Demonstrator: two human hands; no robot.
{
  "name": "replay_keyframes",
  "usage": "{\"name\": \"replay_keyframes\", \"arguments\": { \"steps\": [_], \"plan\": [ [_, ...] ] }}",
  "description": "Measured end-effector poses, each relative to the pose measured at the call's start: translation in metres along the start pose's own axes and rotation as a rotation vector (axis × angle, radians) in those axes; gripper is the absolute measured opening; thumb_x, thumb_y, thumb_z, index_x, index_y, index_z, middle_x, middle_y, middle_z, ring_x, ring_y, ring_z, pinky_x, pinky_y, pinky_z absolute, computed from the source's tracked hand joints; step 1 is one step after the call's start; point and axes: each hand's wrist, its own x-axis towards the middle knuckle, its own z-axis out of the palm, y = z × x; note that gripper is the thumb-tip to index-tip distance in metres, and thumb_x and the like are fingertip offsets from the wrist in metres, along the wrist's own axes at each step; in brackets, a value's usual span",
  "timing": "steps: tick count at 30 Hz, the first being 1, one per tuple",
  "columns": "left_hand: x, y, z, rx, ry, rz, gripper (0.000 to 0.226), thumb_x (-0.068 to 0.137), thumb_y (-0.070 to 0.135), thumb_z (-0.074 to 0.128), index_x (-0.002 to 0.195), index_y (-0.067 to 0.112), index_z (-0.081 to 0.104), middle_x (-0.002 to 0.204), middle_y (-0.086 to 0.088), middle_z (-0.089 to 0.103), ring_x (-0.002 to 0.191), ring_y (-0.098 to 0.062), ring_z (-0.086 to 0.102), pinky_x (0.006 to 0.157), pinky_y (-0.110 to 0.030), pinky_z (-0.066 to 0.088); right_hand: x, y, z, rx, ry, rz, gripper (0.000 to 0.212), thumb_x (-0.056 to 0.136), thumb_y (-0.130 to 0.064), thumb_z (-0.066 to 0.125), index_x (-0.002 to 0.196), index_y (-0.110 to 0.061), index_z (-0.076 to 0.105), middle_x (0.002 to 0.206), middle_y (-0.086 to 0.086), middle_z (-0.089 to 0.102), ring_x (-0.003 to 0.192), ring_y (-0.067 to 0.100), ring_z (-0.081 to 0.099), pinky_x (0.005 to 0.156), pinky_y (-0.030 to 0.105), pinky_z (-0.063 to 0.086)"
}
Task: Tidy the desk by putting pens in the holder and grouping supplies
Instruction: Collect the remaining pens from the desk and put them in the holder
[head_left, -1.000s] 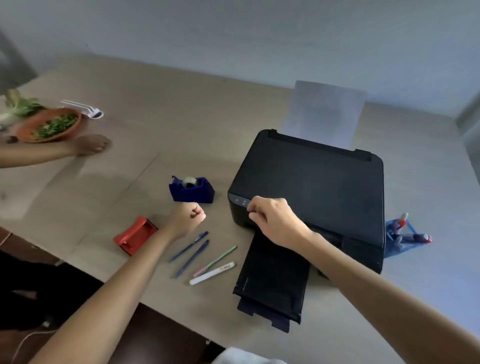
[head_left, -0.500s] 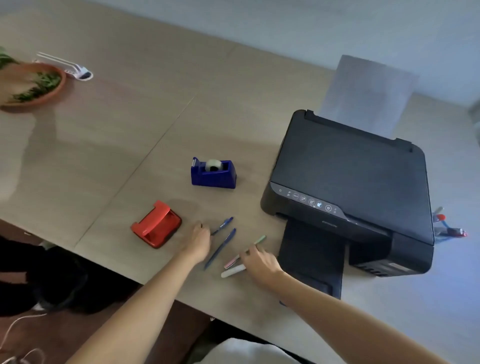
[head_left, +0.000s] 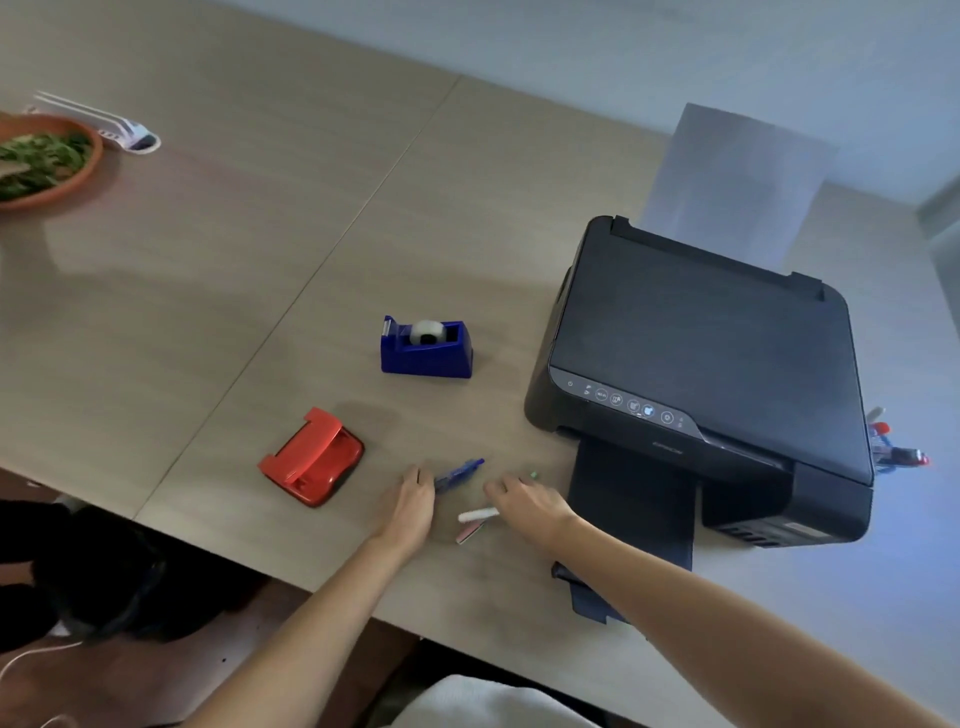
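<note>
1. Head view: my left hand (head_left: 410, 501) lies palm down on the desk (head_left: 208, 291), fingers together, its fingertips against the near end of the blue pens (head_left: 460, 473); I cannot tell if they grip them.
2. My right hand (head_left: 524, 501) covers the other pens, fingers curled down over them. A white pen (head_left: 477, 515) sticks out left from under it, with a pink-tipped pen (head_left: 470, 533) just nearer, and a green tip (head_left: 533, 475) shows on the far side. I cannot tell whether the fingers are clamped on any.
3. A red punch (head_left: 311, 457) sits left of my left hand; a blue tape dispenser (head_left: 426, 348) stands farther off.
4. The black printer (head_left: 701, 353) fills the right, and the holder (head_left: 891, 452), with pens in it, peeks out at its right edge.
5. A bowl (head_left: 52, 161) of greens sits far left.
</note>
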Motion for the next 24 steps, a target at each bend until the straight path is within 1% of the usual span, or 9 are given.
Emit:
{"name": "replay_keyframes", "arguments": {
  "steps": [2,5,7,11,14,16,19,21,24],
  "plan": [
    [-0.004,-0.001,-0.003,0.037,0.032,0.013,0.019,0.078,-0.001,0.068,0.094,0.005,0.062,0.095,-0.014,0.062,0.079,-0.032,0.067,0.061,-0.036,0.053,0.004,-0.001,0.003,-0.016,0.006,-0.021,0.027,0.095,0.000,0.036,0.121,-0.003,0.045,0.125,0.022,0.045,0.114,0.038,0.050,0.079,0.049,0.051],
    [-0.010,-0.003,-0.011,-0.066,0.053,-0.036,0.021,0.100,0.017,0.041,0.111,0.004,0.052,0.112,-0.016,0.060,0.102,-0.035,0.060,0.078,-0.041,0.048,0.005,0.001,0.011,-0.047,0.038,-0.055,0.027,0.095,0.000,0.036,0.119,0.000,0.047,0.128,0.022,0.041,0.114,0.038,0.047,0.076,0.048,0.051],
    [-0.017,-0.007,-0.020,-0.165,0.042,-0.065,0.024,0.102,0.020,0.032,0.109,0.004,0.049,0.100,-0.018,0.063,0.095,-0.037,0.063,0.070,-0.040,0.044,0.002,0.005,0.014,-0.053,0.054,-0.060,0.028,0.095,0.000,0.035,0.121,0.002,0.046,0.129,0.022,0.042,0.116,0.039,0.045,0.076,0.049,0.050],
    [-0.037,-0.011,-0.053,-0.304,0.103,-0.080,0.018,0.102,0.020,0.033,0.097,0.008,0.046,0.069,-0.009,0.053,0.073,-0.037,0.062,0.059,-0.033,0.034,-0.017,0.013,-0.003,0.063,0.150,-0.073,0.026,0.093,0.001,0.037,0.118,0.002,0.045,0.117,0.022,0.052,0.108,0.039,0.050,0.066,0.045,0.042],
    [-0.043,0.009,-0.094,-0.351,0.157,-0.025,0.018,0.101,0.015,0.035,0.091,0.007,0.047,0.064,-0.016,0.058,0.065,-0.040,0.060,0.056,-0.036,0.034,-0.053,0.032,-0.035,0.299,0.415,-0.158,0.008,0.094,-0.005,0.043,0.099,0.000,0.046,0.098,0.019,0.056,0.086,0.033,0.049,0.064,0.043,0.039],
    [-0.044,0.041,-0.124,-0.378,0.149,0.032,0.018,0.101,0.008,0.033,0.089,0.009,0.047,0.059,-0.007,0.050,0.057,-0.034,0.050,0.054,-0.030,0.034,-0.091,0.055,-0.061,0.458,0.618,-0.172,0.015,0.095,-0.014,0.045,0.087,-0.002,0.044,0.086,0.015,0.054,0.073,0.025,0.043,0.064,0.041,0.041],
    [-0.042,0.095,-0.159,-0.367,0.212,0.145,0.025,0.098,0.001,0.038,0.115,0.001,0.057,0.072,0.001,0.051,0.066,-0.023,0.047,0.063,-0.023,0.036,-0.152,0.096,-0.096,0.700,0.919,-0.140,0.021,0.094,-0.015,0.049,0.079,0.000,0.045,0.081,0.011,0.057,0.063,0.023,0.047,0.058,0.033,0.044],
    [-0.043,0.142,-0.178,-0.378,0.287,0.271,0.034,0.098,0.003,0.043,0.129,0.004,0.056,0.077,0.001,0.057,0.072,-0.024,0.055,0.066,-0.022,0.040,-0.189,0.134,-0.104,0.812,1.129,-0.014,0.015,0.088,-0.009,0.058,0.078,0.001,0.056,0.083,0.008,0.066,0.062,0.020,0.058,0.058,0.024,0.049],
    [-0.040,0.226,-0.196,-0.344,0.320,0.473,0.033,0.096,0.005,0.050,0.127,0.009,0.061,0.073,-0.003,0.059,0.063,-0.014,0.056,0.061,-0.007,0.040,-0.237,0.204,-0.097,0.911,1.343,0.341,0.009,0.078,-0.017,0.064,0.076,-0.009,0.068,0.073,-0.002,0.070,0.060,0.008,0.066,0.058,0.013,0.049]
  ]
}}
